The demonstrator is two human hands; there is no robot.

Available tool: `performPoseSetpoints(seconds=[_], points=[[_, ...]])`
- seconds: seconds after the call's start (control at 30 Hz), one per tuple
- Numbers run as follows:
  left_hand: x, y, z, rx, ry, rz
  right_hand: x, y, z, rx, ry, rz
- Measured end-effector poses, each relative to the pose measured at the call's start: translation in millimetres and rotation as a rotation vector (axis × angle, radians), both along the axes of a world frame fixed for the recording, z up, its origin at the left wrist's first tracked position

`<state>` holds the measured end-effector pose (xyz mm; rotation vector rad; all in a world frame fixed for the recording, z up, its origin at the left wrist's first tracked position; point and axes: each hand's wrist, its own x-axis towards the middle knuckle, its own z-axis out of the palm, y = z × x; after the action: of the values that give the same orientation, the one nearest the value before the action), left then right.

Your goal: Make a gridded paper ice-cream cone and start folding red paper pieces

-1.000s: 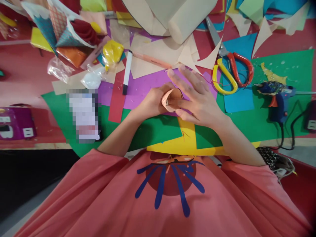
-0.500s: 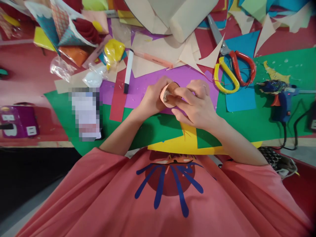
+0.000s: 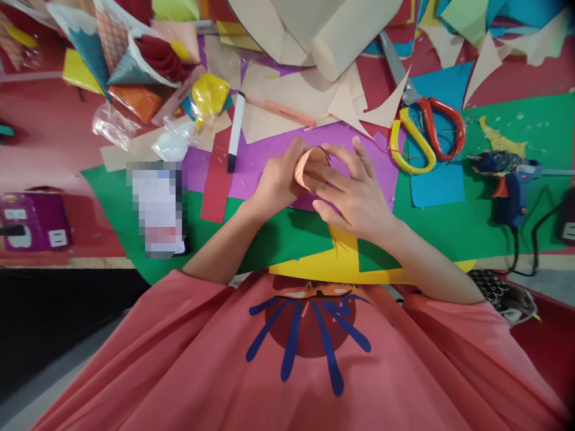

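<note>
My left hand (image 3: 279, 184) is closed around a small paper cone (image 3: 303, 169) with an orange-patterned wall, its wide mouth turned toward my right hand. With fingers spread, my right hand (image 3: 359, 194) reaches over the mouth, and one or two of its fingers extend inside. Those fingertips are hidden by the cone, so I cannot see what they touch. Beneath both hands lie a purple sheet (image 3: 274, 157) and a green sheet (image 3: 287, 224).
Scissors (image 3: 422, 129) with red and yellow handles and a blue glue gun (image 3: 516, 185) lie to the right. A marker (image 3: 236, 131), a phone (image 3: 159, 209) and bagged yellow clay (image 3: 210, 93) are on the left. A cream paper roll (image 3: 341, 39) is at the back.
The fingers of my right hand have spread apart and lifted at the rim, where they were bunched inside the cone. The cone has tilted slightly in my left hand.
</note>
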<state>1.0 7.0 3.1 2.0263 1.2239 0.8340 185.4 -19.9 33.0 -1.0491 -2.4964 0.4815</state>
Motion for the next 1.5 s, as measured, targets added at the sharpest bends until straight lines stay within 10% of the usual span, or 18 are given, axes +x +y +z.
performPoseSetpoints(seconds=[0.87, 1.17, 1.37, 1.5], points=[[-5.0, 4.0, -4.5, -0.013, 0.209, 0.051, 1.7, 13.3, 5.7, -0.336, 0.124, 0.064], [-15.3, 19.7, -7.6, 0.035, -0.11, -0.042, 27.6, 78.5, 63.7, -0.28, 0.578, -0.196], [-18.0, 24.7, -17.8, 0.029, -0.086, -0.04, 13.2, 164.0, 45.3, 0.077, -0.31, -0.245], [-20.4, 25.0, -21.1, 0.043, -0.005, -0.064, 0.3, 192.3, 11.6, 0.024, -0.395, -0.243]])
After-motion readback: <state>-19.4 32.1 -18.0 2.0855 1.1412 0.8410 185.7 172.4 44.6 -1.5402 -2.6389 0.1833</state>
